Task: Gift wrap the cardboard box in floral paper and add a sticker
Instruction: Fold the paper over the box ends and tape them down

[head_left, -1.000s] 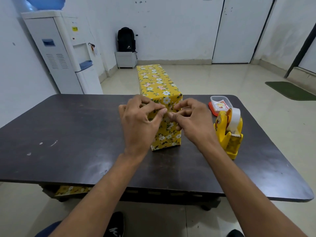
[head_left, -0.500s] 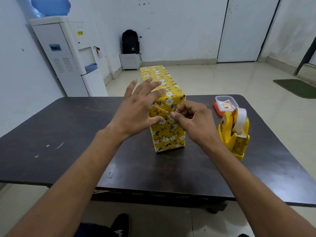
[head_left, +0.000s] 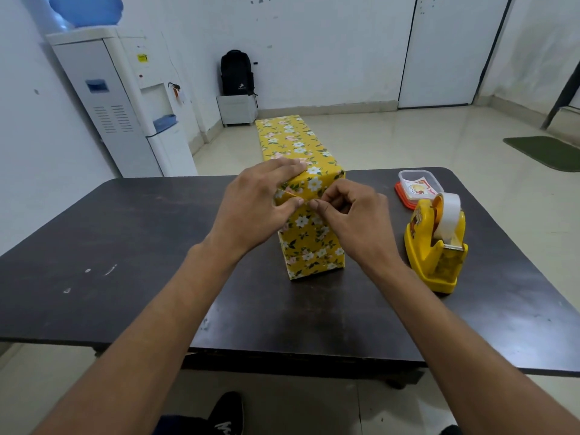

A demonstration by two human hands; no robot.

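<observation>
Looked like end-fold stage: left hand [head_left: 251,208] lay flat on the box [head_left: 309,246], right hand [head_left: 348,215] pinched the floral paper flap [head_left: 301,186] down, so tape from the dispenser [head_left: 436,246] seemed next.

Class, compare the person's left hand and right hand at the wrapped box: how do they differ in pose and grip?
The left hand lies spread, fingers straight across the top of the floral-wrapped box; the right hand is curled. The left thumb presses the near end face; the right hand pinches what looks like a strip of tape there. Both meet at the box's upper near end.
</observation>
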